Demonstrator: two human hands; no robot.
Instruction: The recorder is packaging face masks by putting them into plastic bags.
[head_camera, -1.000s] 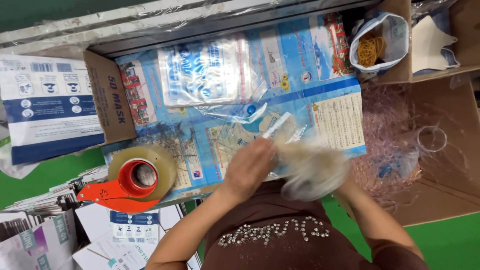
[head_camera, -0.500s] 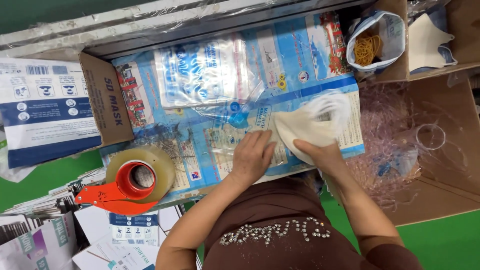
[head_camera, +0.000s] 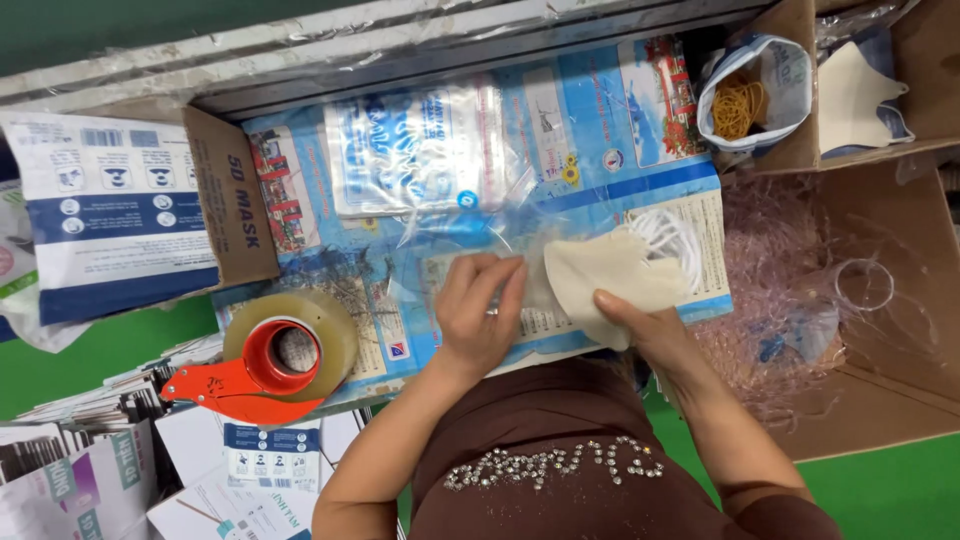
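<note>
**Now the mask lies flat at the mouth of the clear bag**

Under both hands spreads the large blue printed sheet (head_camera: 600, 130) that covers the work surface. To the right of the right hand stands an open brown carton (head_camera: 880, 300) with pinkish clear wrapping inside. Left of the left hand lies a cardboard box with a blue-and-white label (head_camera: 110, 220), and nearer to that hand, a tape roll on a red dispenser (head_camera: 275, 355). Beyond the hands, a stack of printed clear pouches (head_camera: 420, 150) rests on the sheet.

A half second ago the cream mask (head_camera: 610, 275) was lifted and blurred between the hands; now it rests flat on the sheet, its white ear loops (head_camera: 675, 235) pointing away. The right hand (head_camera: 650, 325) pinches its near corner, fingers closed on it. The left hand (head_camera: 480, 310) presses flat, fingers spread a little, on a thin clear bag (head_camera: 480, 225) just beside the mask. So the mask seems settled and lined up with the bag, not yet inside it.
</note>
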